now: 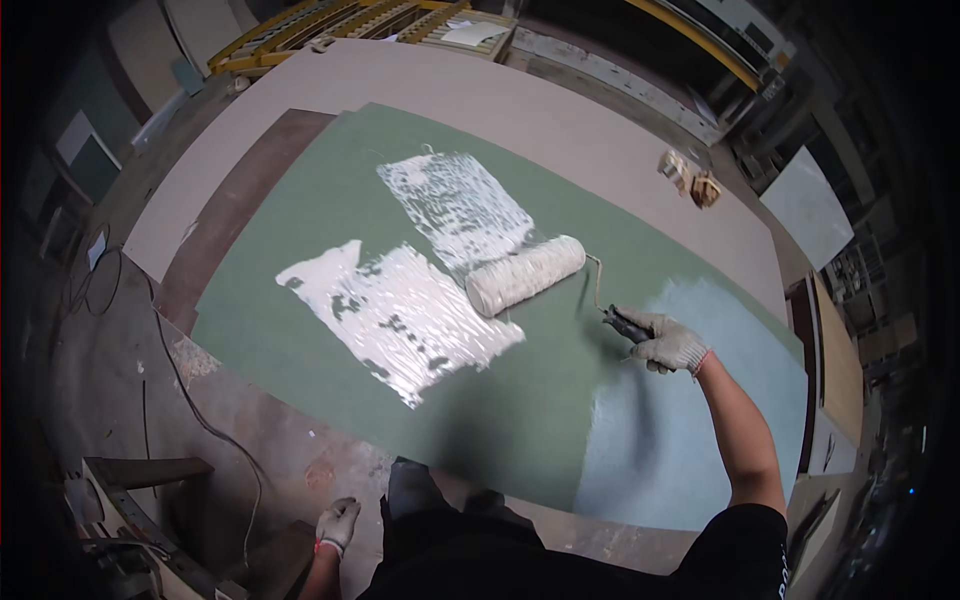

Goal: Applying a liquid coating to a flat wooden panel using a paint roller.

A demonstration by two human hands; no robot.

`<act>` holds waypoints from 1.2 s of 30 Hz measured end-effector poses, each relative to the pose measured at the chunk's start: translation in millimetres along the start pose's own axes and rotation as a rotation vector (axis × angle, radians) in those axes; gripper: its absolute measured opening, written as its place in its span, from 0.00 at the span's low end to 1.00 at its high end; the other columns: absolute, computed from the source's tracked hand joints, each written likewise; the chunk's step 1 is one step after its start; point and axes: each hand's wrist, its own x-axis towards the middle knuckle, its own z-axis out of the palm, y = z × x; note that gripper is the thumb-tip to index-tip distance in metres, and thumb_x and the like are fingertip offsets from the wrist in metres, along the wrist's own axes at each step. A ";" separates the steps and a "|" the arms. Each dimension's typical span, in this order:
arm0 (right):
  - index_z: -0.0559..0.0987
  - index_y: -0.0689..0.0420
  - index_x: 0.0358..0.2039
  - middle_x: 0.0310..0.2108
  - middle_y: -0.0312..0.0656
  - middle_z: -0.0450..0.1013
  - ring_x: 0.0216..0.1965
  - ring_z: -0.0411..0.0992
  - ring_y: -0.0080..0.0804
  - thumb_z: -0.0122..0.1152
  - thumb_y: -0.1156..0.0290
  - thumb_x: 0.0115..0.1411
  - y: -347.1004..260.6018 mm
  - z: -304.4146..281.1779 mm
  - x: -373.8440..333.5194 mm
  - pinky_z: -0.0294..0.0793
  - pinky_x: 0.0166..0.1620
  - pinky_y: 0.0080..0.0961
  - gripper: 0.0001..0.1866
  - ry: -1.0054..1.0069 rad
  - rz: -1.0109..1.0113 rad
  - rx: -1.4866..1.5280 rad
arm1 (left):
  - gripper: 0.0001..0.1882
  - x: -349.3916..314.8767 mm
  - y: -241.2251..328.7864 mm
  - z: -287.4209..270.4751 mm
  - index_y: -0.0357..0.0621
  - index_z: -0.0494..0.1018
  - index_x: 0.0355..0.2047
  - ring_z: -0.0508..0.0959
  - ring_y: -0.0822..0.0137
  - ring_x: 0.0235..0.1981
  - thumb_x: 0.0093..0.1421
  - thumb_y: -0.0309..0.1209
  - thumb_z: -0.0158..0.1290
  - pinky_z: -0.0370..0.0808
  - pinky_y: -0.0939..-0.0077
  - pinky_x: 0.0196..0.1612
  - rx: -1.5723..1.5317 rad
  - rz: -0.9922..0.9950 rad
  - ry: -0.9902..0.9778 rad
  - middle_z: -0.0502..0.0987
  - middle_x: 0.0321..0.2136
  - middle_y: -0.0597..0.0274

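My right hand (668, 343), in a whitish knit glove, is closed around the black handle of a paint roller (527, 274). The thick white roller sleeve rests on a green board (540, 420), touching wet white coating. That coating lies in two patches: a denser, glossy patch (400, 320) nearer me and a thinner, streaky patch (460, 205) beyond it. On the board's right part, under my right forearm, a thin pale bluish film (700, 430) is spread. My left hand (338, 525), gloved too, hangs low beside my leg, its fingers curled and nothing visible in them.
Beneath the green board lie a brown sheet (240, 210) and a larger pale sheet (300, 90). Small wooden pieces (705, 190) sit on the pale sheet at the right. A dark cable (185, 385) runs along the floor at left. A yellow roller conveyor (330, 35) stands at the back.
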 end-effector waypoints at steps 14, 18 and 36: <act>0.61 0.52 0.73 0.62 0.58 0.71 0.53 0.78 0.49 0.64 0.62 0.53 218.1 121.4 -201.5 0.74 0.57 0.36 0.45 0.604 -0.151 0.165 | 0.25 -211.8 358.4 283.6 0.38 0.72 0.62 0.81 0.61 0.50 0.71 0.41 0.51 0.76 0.69 0.54 0.180 0.847 -0.666 0.80 0.53 0.49; 0.60 0.51 0.73 0.52 0.64 0.76 0.55 0.75 0.58 0.62 0.59 0.55 209.3 162.7 -202.2 0.72 0.58 0.42 0.45 0.572 -0.155 0.360 | 0.26 -212.6 373.9 344.4 0.41 0.67 0.65 0.80 0.67 0.41 0.73 0.42 0.48 0.78 0.70 0.46 -0.454 0.260 -0.969 0.78 0.42 0.62; 0.84 0.59 0.48 0.58 0.49 0.74 0.53 0.77 0.46 0.70 0.59 0.59 275.3 192.5 -299.9 0.77 0.57 0.36 0.20 0.638 -0.688 0.394 | 0.15 -212.4 390.6 316.4 0.46 0.69 0.40 0.75 0.68 0.28 0.70 0.44 0.55 0.76 0.75 0.30 -0.738 0.245 -0.714 0.74 0.26 0.65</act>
